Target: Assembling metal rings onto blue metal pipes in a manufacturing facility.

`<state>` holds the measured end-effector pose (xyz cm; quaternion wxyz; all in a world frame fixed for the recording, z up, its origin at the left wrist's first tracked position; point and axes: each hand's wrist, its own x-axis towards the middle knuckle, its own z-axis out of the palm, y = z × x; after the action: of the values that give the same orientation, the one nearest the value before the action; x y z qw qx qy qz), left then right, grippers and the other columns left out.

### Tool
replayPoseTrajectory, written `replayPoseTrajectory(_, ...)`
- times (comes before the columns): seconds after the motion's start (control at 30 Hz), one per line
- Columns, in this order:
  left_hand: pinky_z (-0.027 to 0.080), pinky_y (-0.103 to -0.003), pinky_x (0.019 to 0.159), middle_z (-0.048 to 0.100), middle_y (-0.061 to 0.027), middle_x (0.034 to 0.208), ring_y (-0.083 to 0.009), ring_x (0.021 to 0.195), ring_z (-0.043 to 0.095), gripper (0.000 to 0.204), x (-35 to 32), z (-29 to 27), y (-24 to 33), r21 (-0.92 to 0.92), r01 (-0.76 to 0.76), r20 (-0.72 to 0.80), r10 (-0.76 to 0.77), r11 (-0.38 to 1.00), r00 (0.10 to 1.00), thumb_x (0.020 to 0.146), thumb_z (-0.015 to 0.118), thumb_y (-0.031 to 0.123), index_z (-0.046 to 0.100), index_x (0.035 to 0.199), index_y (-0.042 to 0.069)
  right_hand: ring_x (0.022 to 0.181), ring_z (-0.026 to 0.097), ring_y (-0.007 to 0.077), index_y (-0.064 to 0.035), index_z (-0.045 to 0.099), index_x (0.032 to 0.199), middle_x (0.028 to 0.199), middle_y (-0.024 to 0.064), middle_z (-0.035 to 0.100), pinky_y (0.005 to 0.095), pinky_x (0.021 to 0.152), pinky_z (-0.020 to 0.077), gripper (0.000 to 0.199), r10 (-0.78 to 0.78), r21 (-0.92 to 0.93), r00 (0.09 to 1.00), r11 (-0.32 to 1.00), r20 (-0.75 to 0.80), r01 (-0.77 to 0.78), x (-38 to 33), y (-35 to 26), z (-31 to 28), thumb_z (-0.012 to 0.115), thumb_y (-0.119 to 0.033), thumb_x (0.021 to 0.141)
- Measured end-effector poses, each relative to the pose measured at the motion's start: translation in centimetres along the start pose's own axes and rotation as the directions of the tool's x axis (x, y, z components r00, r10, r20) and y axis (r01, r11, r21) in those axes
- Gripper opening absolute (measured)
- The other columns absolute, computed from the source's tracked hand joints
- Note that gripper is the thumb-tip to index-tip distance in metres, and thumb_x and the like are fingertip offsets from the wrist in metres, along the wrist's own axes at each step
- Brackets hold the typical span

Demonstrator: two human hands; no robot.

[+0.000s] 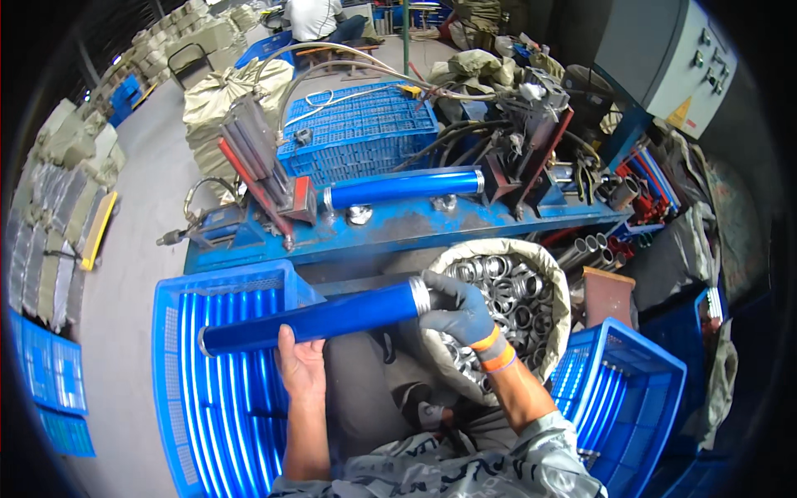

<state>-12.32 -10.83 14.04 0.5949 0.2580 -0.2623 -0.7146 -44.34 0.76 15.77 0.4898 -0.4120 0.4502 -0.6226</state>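
A shiny blue metal tube lies across both my hands, with its right end a little higher than its left. Bare and palm up, my left hand grips it from below near the middle. My right hand, in a grey glove with an orange cuff, closes round the silver collar at the right end. Another silver ring caps the left end. Beneath the right hand stands an open sack full of loose metal rings. Farther off, a second blue tube rests on the machine between two clamp heads.
The blue machine bench spans the front. A blue crate of tubes sits at left, another crate at right. Stacked crates and hoses are behind the bench. A control cabinet stands far right; a seated person is in back.
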Motion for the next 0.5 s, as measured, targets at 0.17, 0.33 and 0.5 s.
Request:
replayPoseTrajectory(0.17,0.058,-0.06,0.12,0.073,-0.0184,0.149,-0.0347,0.139,0.072,0.047,0.2,-1.8,0.5,-0.005,-0.026,-0.008,0.026,1.0,1.0,0.116,0.073,0.028,0.063,0.156,0.006,0.127,0.073,0.015,0.0066,0.056,0.167,0.147,0.0091,0.075,0.0358,0.112,0.0604,0.09,-0.019,-0.003,1.0,1.0,0.025,0.019,0.7,0.5,1.4,0.1,0.001,0.088)
replayPoseTrajectory(0.33,0.058,-0.056,0.121,0.074,-0.0182,0.147,-0.0333,0.138,0.072,0.049,1.0,-1.9,0.1,0.061,-0.034,0.003,0.034,0.998,0.999,0.116,0.074,0.034,0.065,0.152,0.003,0.124,0.073,0.014,0.0063,0.059,0.164,0.143,0.0077,0.076,0.0335,0.11,0.0607,0.086,0.058,-0.043,0.998,0.997,0.027,-0.057,1.9,-0.7,1.3,0.1,0.001,0.089)
replayPoseTrajectory(0.5,0.052,-0.054,0.129,0.069,-0.02,0.157,-0.0341,0.147,0.066,0.06,2.5,-1.7,-0.2,-0.046,0.009,-0.07,-0.012,0.999,0.998,0.117,0.071,0.046,0.061,0.155,0.0,0.137,0.068,0.0196,0.0024,0.057,0.169,0.148,0.0107,0.073,0.0402,0.119,0.0551,0.092,-0.17,0.047,0.984,0.985,0.045,0.167,8.7,0.0,-2.8,0.101,-0.017,0.091)
